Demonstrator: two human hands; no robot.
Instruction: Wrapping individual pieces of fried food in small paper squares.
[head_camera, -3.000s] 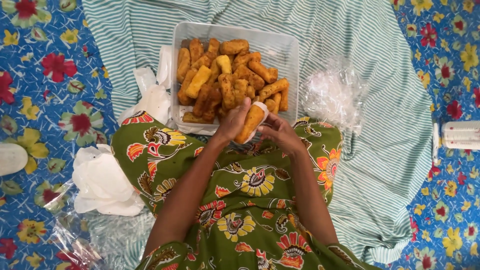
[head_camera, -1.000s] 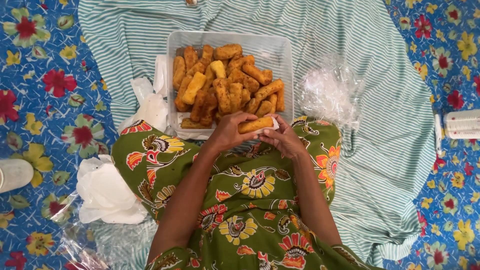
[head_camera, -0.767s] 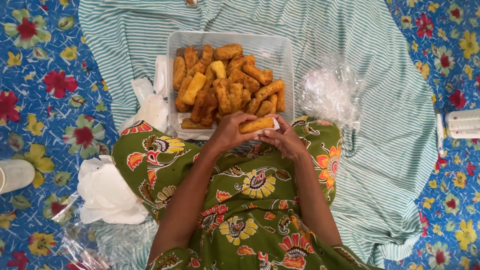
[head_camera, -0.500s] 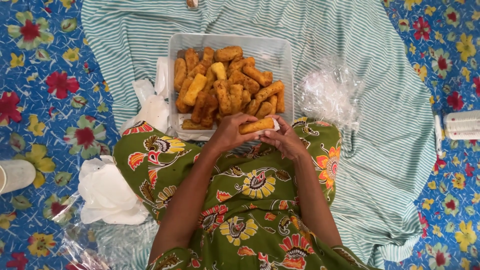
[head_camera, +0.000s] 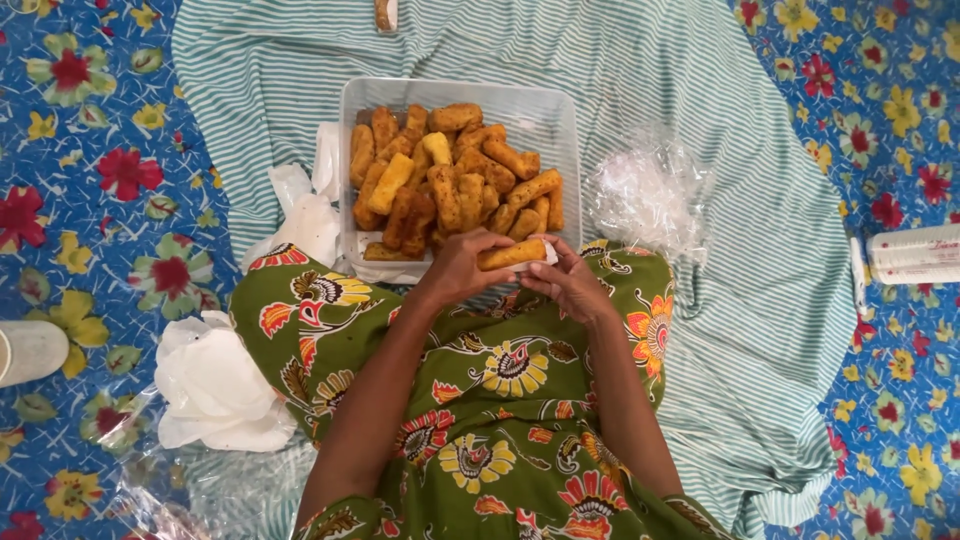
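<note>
A: Diff vs 3 s back: you've turned the roll. Then it stood steep, upper end toward the tray. Now it lies near level. Over the last second, nothing moves.

B: Axis now?

A: Long axis runs left-right across your fingertips, right end tipped slightly up, toward the tray. Left end sits at your left hand, right end at your right hand.

B: Grip?

A: Left fingers curl over the roll's left end, clamped on it. Right fingertips pinch the right end, where a bit of white wrap shows under it. Both hands closed on the same piece, thumbs below; can't tell how the thumbs sit.

B: Where is it?

A: Just past your fingertips is the tray's near edge; the roll hovers right at it, above your lap. The pile of fried rolls lies beyond your fingers, apart from the held one. Crumpled plastic sits right of your right hand, white bags well left of your left.
</note>
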